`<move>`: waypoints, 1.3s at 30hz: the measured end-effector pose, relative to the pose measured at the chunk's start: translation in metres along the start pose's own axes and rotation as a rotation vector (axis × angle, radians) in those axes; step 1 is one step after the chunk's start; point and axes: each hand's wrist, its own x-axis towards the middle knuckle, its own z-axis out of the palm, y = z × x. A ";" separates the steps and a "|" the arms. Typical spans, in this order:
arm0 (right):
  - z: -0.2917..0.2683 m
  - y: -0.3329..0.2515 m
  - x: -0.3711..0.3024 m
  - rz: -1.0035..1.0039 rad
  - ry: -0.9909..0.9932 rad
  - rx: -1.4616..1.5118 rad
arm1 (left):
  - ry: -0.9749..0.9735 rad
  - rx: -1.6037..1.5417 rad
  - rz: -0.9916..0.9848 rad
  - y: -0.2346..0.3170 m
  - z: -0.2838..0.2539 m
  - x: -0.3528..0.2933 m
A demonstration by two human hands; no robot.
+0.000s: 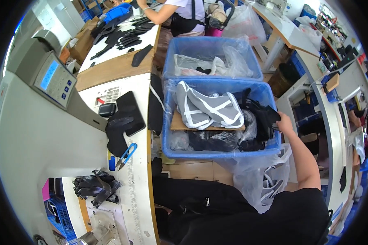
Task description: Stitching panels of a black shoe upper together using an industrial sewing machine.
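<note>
My right hand (283,123) is at the right rim of the nearer blue bin (216,154), its fingers closed on a black fabric piece (265,118) that lies along that side. Inside the bin, grey fabric pieces with white edging (208,107) rest on a sheet of brown cardboard (180,122). Below the cardboard are black items in clear plastic wrap (212,140). My left hand does not show; my dark clothing fills the lower part of the picture.
A second blue bin (178,45) with plastic bags stands behind. On the white table (141,171) at left are a sewing machine (69,130), a black phone (131,112), blue thread snips (129,155) and black pieces. A person (184,18) works beyond. A plastic bag (255,183) hangs below the bin.
</note>
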 end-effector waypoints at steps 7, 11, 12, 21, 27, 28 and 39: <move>0.010 0.004 -0.016 -0.147 0.094 -0.266 | -0.039 -0.026 0.068 0.013 0.010 0.013; 0.035 -0.026 -0.041 -0.187 -0.029 -0.320 | -0.032 -0.014 0.101 0.011 0.010 0.025; 0.032 -0.021 -0.035 -0.185 0.035 -0.312 | -0.031 -0.016 0.114 0.011 0.011 0.030; -0.081 -0.024 0.026 -0.211 0.329 -0.269 | -0.079 -0.047 0.211 0.032 0.018 0.045; -0.104 -0.051 0.020 -0.217 0.304 -0.149 | -0.103 -0.065 0.263 0.046 0.025 0.051; -0.106 -0.059 0.016 -0.192 0.284 -0.142 | -0.105 -0.066 0.269 0.047 0.026 0.052; -0.096 -0.048 0.019 -0.190 0.266 -0.062 | -0.124 -0.068 0.299 0.048 0.026 0.058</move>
